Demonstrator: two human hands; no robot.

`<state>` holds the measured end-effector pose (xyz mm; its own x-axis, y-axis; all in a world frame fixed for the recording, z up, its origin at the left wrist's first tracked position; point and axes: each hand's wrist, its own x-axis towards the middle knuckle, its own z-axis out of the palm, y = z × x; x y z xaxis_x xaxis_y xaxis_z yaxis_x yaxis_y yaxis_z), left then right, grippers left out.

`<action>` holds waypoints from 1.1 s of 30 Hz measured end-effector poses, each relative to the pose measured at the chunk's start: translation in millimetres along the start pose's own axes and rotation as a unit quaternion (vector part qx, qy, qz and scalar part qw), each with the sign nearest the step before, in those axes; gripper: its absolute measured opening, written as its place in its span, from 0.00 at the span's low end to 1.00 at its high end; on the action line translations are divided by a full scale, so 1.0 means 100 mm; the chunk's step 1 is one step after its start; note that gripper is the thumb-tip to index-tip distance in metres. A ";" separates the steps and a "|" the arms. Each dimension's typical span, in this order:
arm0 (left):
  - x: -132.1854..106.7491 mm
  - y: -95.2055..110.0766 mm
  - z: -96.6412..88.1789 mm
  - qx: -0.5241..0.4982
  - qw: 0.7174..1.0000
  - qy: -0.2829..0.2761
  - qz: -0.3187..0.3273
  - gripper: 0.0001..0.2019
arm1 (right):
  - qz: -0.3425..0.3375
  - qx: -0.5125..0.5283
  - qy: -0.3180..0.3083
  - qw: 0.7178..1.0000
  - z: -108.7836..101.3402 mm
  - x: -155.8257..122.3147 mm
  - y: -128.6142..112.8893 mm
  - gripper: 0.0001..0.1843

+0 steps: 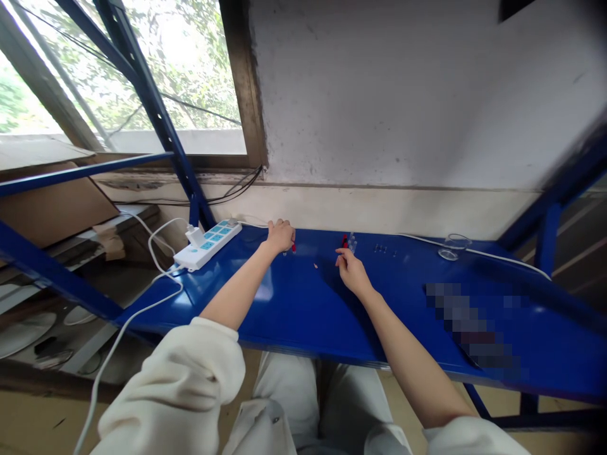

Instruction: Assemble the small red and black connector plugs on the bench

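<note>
On the left, my left hand [281, 235] is at the back part of the blue tabletop, its fingers curled downward. A small red piece [293, 248] shows right beside its fingertips, and what they hold, if anything, is hidden. My right hand [352, 270] hovers over the middle, index finger stretched out and the other fingers bent, with nothing visible in it. Just beyond it stand small red pieces [344, 240] and clear plastic pieces [352, 242]. Between both hands lies a tiny pinkish piece [315, 266], too small to name.
A white power strip [206, 248] with a plugged-in adapter [194, 235] lies at the left. Several tiny clear pieces [380, 248] lie to the right, then a clear round container [448, 254] near a white cable [502, 260]. Blue posts [164, 126] frame the table.
</note>
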<state>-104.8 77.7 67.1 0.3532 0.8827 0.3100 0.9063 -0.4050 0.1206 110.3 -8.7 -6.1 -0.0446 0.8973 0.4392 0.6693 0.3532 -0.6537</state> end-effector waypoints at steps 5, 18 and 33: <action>-0.02 -0.02 0.01 -0.012 1.000 -0.006 -0.021 0.05 | -0.001 0.000 -0.002 1.000 -0.01 0.00 -0.01 0.17; -0.04 -0.04 -0.02 0.063 0.996 -0.059 -0.028 0.04 | -0.001 0.002 -0.001 1.000 -0.01 0.00 -0.01 0.16; -0.06 0.00 -0.06 0.075 0.993 -0.088 -0.034 0.06 | 0.051 -0.159 0.024 0.986 -0.17 0.01 0.01 0.13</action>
<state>-108.6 71.3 71.2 0.3127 0.9402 0.1349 0.9493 -0.3142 -0.0101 124.0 -12.3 3.8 0.0645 0.9074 0.4153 0.8679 0.1544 -0.4722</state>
